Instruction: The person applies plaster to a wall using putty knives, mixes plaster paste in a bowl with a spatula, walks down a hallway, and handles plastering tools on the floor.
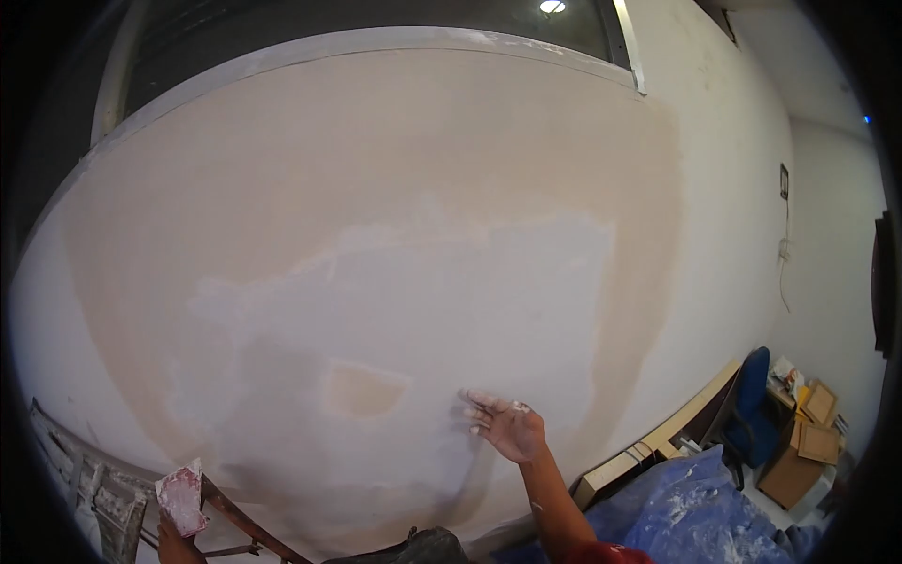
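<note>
My right hand [507, 428] is raised in front of the wall [423, 310], fingers apart and dusted with white, holding nothing. Its fingertips are at or very near the whitish patch; whether they touch cannot be made out. Low on the left, my left hand [177, 543] is closed around a flat sanding block [182, 498], reddish and smeared with white powder. The wall has a broad beige band around a whitish central area, with a small beige spot [365, 390] left of my right hand.
A spattered ladder [117, 503] stands at the lower left. Blue plastic sheeting [686, 503] covers things at the lower right, beside a wooden frame [615, 470], a blue chair [752, 404] and cardboard boxes [796, 461]. A window ledge [376, 39] runs along the top.
</note>
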The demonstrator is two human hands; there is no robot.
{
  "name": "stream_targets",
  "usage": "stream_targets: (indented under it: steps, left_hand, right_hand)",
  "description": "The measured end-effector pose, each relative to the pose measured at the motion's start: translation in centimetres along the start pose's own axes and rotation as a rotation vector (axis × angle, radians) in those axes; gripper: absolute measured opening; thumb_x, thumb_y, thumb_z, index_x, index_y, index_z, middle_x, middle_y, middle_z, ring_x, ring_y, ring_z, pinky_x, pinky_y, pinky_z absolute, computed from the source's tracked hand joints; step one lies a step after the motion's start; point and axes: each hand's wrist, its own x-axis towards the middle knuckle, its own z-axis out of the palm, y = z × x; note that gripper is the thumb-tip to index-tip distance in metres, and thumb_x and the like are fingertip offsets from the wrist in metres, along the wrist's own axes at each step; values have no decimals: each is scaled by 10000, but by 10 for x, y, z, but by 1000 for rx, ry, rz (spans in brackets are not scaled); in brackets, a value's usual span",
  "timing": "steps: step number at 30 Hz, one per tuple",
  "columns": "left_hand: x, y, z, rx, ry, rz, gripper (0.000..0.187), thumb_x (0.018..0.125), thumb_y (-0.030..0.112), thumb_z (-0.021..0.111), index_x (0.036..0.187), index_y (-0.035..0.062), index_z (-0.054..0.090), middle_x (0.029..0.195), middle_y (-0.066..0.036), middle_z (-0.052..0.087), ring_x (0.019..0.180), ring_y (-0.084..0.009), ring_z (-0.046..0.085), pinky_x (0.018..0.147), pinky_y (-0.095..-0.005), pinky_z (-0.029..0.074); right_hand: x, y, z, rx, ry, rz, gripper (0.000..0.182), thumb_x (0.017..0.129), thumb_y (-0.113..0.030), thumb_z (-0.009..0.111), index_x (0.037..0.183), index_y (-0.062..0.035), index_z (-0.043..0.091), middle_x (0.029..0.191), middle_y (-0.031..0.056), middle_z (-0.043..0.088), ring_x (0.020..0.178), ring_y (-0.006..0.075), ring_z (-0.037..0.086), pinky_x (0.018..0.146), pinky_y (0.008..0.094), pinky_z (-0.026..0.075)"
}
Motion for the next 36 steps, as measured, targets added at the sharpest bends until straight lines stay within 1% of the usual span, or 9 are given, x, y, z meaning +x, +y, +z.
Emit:
stream_targets:
  steps: [7, 13, 16, 25, 29, 32, 33, 34, 36]
  left_hand:
    - [-1, -2, 0, -69, 75, 10, 445, 957, 239, 462, 1357, 55, 523, 1218, -192, 633, 1035, -392, 625, 857, -470, 500]
    - [-1, 14, -13, -155, 10, -96, 462, 949, 224, 478, 1369, 32, 506, 1268, -234, 599, 1119, -382, 601, 946, -456, 473]
    - [-1, 12, 17, -259, 142, -59, 483, 943, 233, 521, 1389, 51, 493, 1349, -251, 535, 1222, -360, 544, 1041, -426, 409]
    - [10, 32, 61, -1038, 222, 43, 410, 1007, 176, 417, 1353, -39, 460, 1287, -235, 546, 1216, -348, 525, 1026, -413, 401]
    - [-8, 37, 50, -639, 458, 353, 377, 1011, 160, 396, 1309, -40, 511, 1327, -241, 541, 1242, -401, 509, 1056, -448, 387]
    - [-19, 36, 18, -725, 220, 143, 390, 1011, 200, 440, 1302, -50, 511, 1264, -264, 574, 1179, -421, 550, 1010, -436, 428]
    - [-21, 26, 15, -711, 230, 175, 417, 1019, 251, 442, 1318, -32, 506, 1257, -255, 584, 1174, -399, 560, 990, -424, 438]
    - [-25, 32, -3, -726, 173, 54, 428, 1018, 286, 452, 1330, -1, 508, 1236, -246, 597, 1135, -410, 576, 956, -432, 453]
    - [-35, 27, -26, -840, 216, -16, 416, 1010, 291, 480, 1331, 28, 515, 1192, -220, 623, 1089, -405, 598, 920, -431, 472]
  right_hand:
    - [14, 1, -13, 100, -122, 53, 736, 952, -447, 496, 1476, 32, 298, 1260, 240, 599, 951, 299, 660, 856, 393, 489]
    - [10, 0, -18, -61, -294, 16, 710, 926, -477, 519, 1417, 24, 411, 1318, 221, 559, 1054, 299, 630, 884, 390, 499]
    - [5, 8, -12, -118, 224, 2, 740, 897, -484, 535, 1405, 42, 426, 1367, 237, 514, 1153, 324, 578, 948, 414, 458]
    - [-5, 6, -29, -21, -463, -28, 821, 880, -521, 557, 1463, 19, 351, 1420, 231, 465, 1225, 372, 516, 974, 459, 441]
    - [1, 22, 0, -164, 53, -73, 755, 897, -478, 550, 1464, -21, 348, 1346, 205, 514, 1199, 344, 511, 928, 448, 465]
    - [8, 33, -4, -18, -500, 64, 679, 939, -479, 510, 1428, -27, 378, 1093, 232, 636, 955, 376, 632, 745, 492, 539]
    - [26, 38, 15, -165, -592, 164, 635, 938, -432, 549, 1386, 2, 423, 1016, 228, 661, 854, 346, 664, 745, 434, 545]
    - [37, 50, 19, -101, -710, 254, 823, 880, -527, 621, 1412, 64, 406, 1303, 239, 559, 1135, 357, 578, 933, 469, 465]
    - [64, 69, 47, -432, -633, 480, 857, 872, -559, 628, 1413, 64, 396, 1279, 241, 578, 1120, 331, 586, 963, 447, 451]
